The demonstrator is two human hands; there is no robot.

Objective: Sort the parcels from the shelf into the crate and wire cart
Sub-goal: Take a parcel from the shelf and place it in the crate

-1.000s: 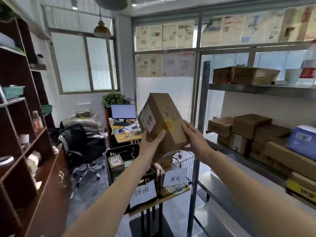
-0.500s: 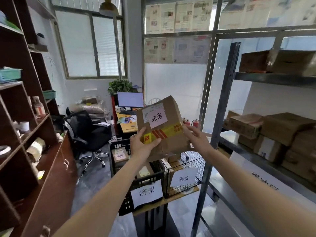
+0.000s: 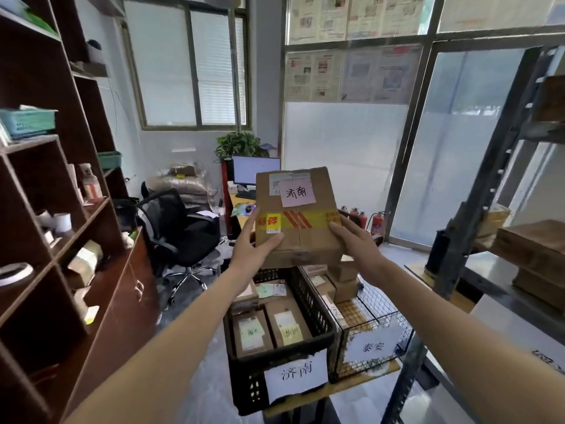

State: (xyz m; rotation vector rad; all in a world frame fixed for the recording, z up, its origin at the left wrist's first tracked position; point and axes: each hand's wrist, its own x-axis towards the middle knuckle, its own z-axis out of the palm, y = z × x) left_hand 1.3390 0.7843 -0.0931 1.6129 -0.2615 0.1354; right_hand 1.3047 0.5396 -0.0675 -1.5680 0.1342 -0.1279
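Note:
A brown cardboard parcel (image 3: 298, 218) with yellow tape and a pink note reading 济南 hangs above the containers. My left hand (image 3: 255, 247) grips its lower left corner, thumb on the front face. My right hand (image 3: 356, 244) holds its lower right edge. Below it stands a black plastic crate (image 3: 318, 304) with a white 济南 label, holding several flat parcels. To its right is a wire cart (image 3: 376, 313) with a white 泰安 label and several small boxes inside.
A metal shelf (image 3: 477, 191) with brown parcels (image 3: 535, 249) rises at the right. A dark wooden shelving unit (image 3: 61, 209) fills the left side. A black office chair (image 3: 180, 228) and a desk with a monitor (image 3: 255, 169) stand behind the crate.
The view has turned left and down toward the crate and cart. The parcel, still held in both hands, has been tipped so its labelled face looks at me, and it now hangs over the crate.

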